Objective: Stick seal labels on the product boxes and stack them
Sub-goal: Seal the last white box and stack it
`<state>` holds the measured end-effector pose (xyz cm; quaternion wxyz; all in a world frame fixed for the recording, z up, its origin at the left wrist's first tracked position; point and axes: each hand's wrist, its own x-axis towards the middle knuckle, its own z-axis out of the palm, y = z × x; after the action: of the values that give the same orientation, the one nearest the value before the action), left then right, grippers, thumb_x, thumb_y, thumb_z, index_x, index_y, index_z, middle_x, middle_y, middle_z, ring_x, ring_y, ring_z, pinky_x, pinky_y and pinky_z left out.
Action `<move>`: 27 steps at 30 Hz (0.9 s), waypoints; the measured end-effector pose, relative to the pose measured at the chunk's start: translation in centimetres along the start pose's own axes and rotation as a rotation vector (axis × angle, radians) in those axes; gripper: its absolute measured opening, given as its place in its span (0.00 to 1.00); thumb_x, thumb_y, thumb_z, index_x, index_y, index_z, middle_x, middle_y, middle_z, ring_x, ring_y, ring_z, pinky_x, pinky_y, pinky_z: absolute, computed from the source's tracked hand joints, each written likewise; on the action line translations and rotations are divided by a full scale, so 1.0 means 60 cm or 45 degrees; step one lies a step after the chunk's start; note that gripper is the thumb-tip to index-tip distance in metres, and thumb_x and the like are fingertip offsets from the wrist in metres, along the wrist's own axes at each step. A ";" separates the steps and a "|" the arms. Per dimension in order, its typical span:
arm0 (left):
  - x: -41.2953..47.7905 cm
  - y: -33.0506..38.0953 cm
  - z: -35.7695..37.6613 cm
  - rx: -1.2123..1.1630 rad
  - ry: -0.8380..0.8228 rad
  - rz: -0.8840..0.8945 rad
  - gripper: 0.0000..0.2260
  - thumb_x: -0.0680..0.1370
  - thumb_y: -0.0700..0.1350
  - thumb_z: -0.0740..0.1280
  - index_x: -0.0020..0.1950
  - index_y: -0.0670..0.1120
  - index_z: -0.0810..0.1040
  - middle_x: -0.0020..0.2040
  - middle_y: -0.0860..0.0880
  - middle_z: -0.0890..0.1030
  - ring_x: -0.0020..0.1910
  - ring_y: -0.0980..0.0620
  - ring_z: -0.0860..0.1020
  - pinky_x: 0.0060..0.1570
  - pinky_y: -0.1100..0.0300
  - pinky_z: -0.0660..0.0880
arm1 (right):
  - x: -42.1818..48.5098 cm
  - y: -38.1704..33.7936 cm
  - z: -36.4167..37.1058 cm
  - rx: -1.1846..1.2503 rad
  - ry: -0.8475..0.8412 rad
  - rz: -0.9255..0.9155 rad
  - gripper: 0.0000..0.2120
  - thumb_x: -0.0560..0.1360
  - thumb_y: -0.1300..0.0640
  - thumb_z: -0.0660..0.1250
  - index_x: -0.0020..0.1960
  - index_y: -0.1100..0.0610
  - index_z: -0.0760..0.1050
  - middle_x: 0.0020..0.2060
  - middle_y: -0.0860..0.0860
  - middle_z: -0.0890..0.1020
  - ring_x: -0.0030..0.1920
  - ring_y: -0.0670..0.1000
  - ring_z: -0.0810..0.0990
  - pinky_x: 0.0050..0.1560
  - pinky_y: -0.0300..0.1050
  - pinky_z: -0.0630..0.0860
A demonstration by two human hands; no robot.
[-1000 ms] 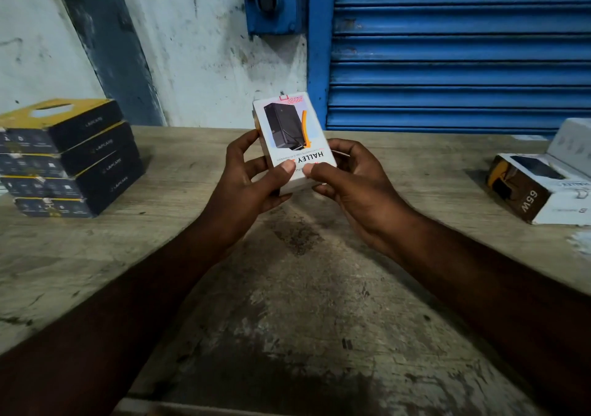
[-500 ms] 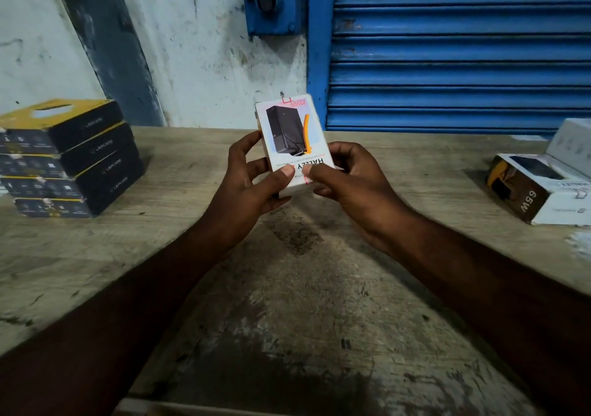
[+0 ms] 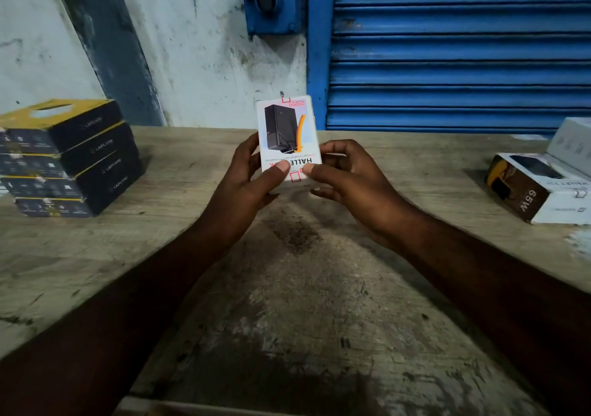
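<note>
A small white product box (image 3: 287, 131) printed with a black device and an orange cable is held upright above the wooden table (image 3: 287, 287), its print upside down to me. My left hand (image 3: 249, 185) grips its lower left side, thumb pressed on the front face. My right hand (image 3: 348, 175) holds the lower right side, thumb tip on the front near a small red-outlined seal label (image 3: 295, 177) at the bottom edge. A second red mark (image 3: 285, 99) sits at the box's top edge.
A stack of several black and yellow boxes (image 3: 67, 159) stands at the table's left. At the right edge lie a brown and white "65W" box (image 3: 537, 191) and a grey-white box (image 3: 572, 142) behind it. A blue roller shutter (image 3: 457, 47) rises behind the table.
The box has turned more upright and square to me. Both thumbs have slid down its front face towards the bottom edge, uncovering more of the printed name.
</note>
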<state>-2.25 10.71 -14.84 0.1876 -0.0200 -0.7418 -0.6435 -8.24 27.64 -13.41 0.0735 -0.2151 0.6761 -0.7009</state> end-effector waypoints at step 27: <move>-0.008 -0.002 0.009 0.079 -0.022 0.074 0.21 0.85 0.37 0.55 0.77 0.52 0.62 0.64 0.56 0.78 0.55 0.63 0.81 0.48 0.67 0.77 | 0.006 0.014 -0.001 -0.156 -0.017 0.026 0.27 0.72 0.60 0.77 0.65 0.63 0.68 0.55 0.56 0.85 0.52 0.50 0.84 0.48 0.41 0.77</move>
<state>-1.95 11.34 -15.15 0.2005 -0.0412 -0.7621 -0.6142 -8.76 27.45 -14.15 0.0719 -0.2170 0.7193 -0.6559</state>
